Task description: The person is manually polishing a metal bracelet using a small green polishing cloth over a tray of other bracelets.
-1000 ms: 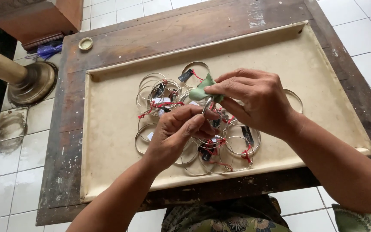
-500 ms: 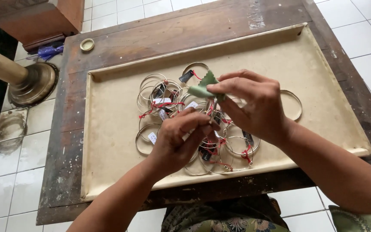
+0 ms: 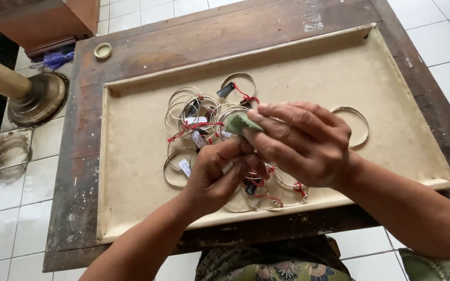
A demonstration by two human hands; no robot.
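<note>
Above the middle of the shallow beige tray [image 3: 131,156], the right hand [image 3: 300,143] pinches a small green cloth [image 3: 241,124] against a thin silver bangle that the left hand [image 3: 215,177] grips, mostly hidden, while many tagged silver bangles [image 3: 194,117] lie there unhandled.

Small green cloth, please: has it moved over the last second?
Yes. The small green cloth in the right hand has slipped slightly toward the person, away from the farthest thin silver metal bangle, which lies unmoved on the beige tray.

pale green cloth [image 3: 241,124], silver bangles [image 3: 183,104] with red strings, beige tray [image 3: 131,156]
</note>
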